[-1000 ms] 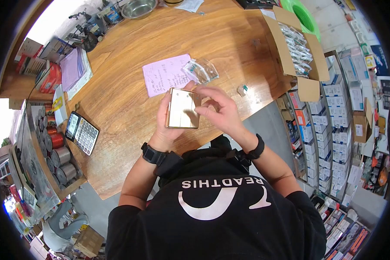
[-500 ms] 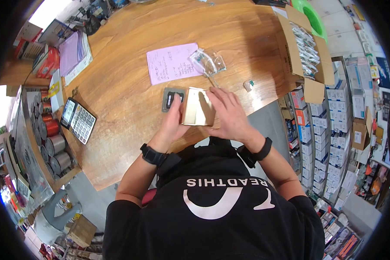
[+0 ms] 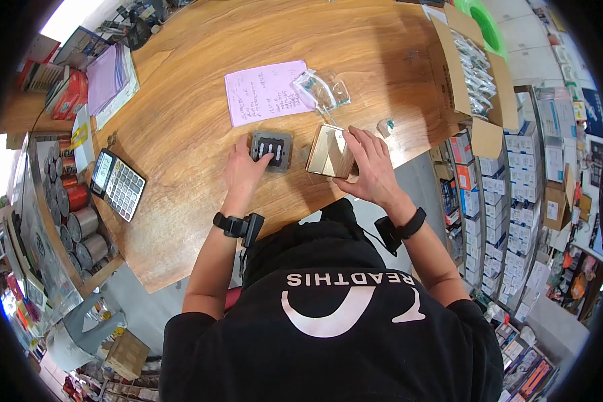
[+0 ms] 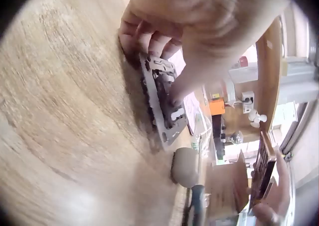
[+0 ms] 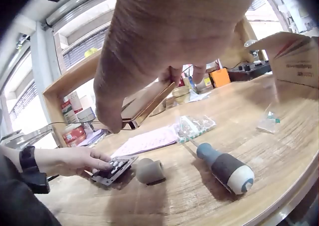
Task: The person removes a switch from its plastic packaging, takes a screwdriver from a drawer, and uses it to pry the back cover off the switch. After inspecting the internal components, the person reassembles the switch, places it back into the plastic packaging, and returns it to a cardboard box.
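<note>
Moved apart, both curled — left hand (image 3: 243, 169) pinches the grey-framed module (image 3: 273, 149), right hand (image 3: 376, 171) grips the gold panel (image 3: 327, 151).

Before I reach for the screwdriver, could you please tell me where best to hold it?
I'd take the screwdriver by the dark middle of its handle, probably from above on the person's side: it lies on the table with the thick handle toward the person and the thin shaft pointing away toward the plastic bag.
</note>
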`<state>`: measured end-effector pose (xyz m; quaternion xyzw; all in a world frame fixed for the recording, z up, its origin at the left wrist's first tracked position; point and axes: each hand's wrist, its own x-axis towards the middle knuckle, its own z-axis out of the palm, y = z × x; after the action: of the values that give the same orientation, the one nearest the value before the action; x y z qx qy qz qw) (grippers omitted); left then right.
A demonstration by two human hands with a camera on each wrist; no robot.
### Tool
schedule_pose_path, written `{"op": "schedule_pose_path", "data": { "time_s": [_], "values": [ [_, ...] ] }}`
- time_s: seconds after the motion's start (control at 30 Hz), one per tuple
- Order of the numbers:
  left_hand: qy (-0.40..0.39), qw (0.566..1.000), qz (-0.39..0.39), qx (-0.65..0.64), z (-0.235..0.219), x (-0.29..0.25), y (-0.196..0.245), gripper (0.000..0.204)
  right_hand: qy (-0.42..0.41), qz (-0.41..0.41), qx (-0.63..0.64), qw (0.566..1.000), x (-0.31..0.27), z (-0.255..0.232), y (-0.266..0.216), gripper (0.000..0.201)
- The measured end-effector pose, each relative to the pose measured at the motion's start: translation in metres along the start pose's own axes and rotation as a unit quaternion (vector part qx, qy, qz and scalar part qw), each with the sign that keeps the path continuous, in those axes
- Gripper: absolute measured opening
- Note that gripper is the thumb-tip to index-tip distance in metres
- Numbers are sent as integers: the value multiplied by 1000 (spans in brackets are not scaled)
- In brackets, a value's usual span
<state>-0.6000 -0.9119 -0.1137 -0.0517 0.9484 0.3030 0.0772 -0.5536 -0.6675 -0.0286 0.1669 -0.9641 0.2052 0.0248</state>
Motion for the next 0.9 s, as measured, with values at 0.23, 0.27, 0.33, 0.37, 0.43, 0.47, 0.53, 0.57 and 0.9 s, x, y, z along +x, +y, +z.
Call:
{"op": "schedule_pose_path", "data": {
  "time_s": [0.23,0.27,0.33,0.37,0.43,0.47,0.53,0.57,0.9],
  "values": [
    [-141,935,-9,-325,29,18,-35,39,33,-26,3,999,-5,-6,7,84],
    [-163,919,-20,-359,29,17,-36,36,33,-27,2,999,-5,-7,7,84],
    [-162,912,-32,-376,22,14,-31,33,33,-43,16,998,-4,-9,6,83],
    [-161,904,-44,-393,19,11,-28,31,33,-47,17,998,-3,-10,5,83],
    [-152,877,-35,-454,23,8,-29,30,18,-62,17,998,0,-15,1,83],
    [-146,846,-23,-512,25,6,-30,29,18,-66,17,998,3,-17,-2,83],
    [-165,797,-93,-573,9,-2,-11,28,26,-98,32,994,6,-20,-9,84],
    [-185,739,-161,-627,-2,-7,1,27,25,-100,33,994,7,-21,-13,84],
    [-273,683,-102,-670,-37,-27,46,30,13,-145,1,989,14,-33,-40,73]
  ]
}}
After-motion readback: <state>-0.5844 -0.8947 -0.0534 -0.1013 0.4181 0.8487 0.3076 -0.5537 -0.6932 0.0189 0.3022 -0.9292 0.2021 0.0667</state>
